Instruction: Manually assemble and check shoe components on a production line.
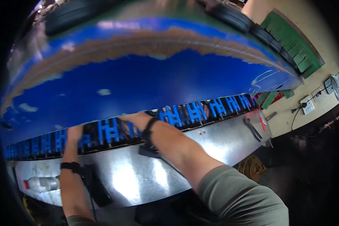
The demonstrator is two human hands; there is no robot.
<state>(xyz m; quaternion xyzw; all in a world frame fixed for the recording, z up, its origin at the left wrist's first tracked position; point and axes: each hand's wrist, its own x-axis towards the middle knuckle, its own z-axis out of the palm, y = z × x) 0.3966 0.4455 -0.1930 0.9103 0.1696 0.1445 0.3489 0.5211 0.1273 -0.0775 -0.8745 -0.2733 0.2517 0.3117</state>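
Both my arms reach under the lower edge of a big blue panel (139,83) with worn, brown-scuffed paint. My left hand (74,132) is beside one of several blue bracket-like fixtures (108,130) standing in a long row. Further right, my right hand (136,118) goes in over the same row, its fingers cut off from sight by the panel. The left hand's fingers are hidden there as well, so what either hand touches cannot be made out. Black straps circle both wrists, and a dark box-like device (150,151) is next to my right forearm.
A shiny metal ledge (128,177) runs in front of the row. On it lie a clear bottle (43,184) with a red cap, dark-handled pliers (252,129) and a red-handled tool (261,119). Wall sockets (308,105) with cords and a small fan (251,167) are at right.
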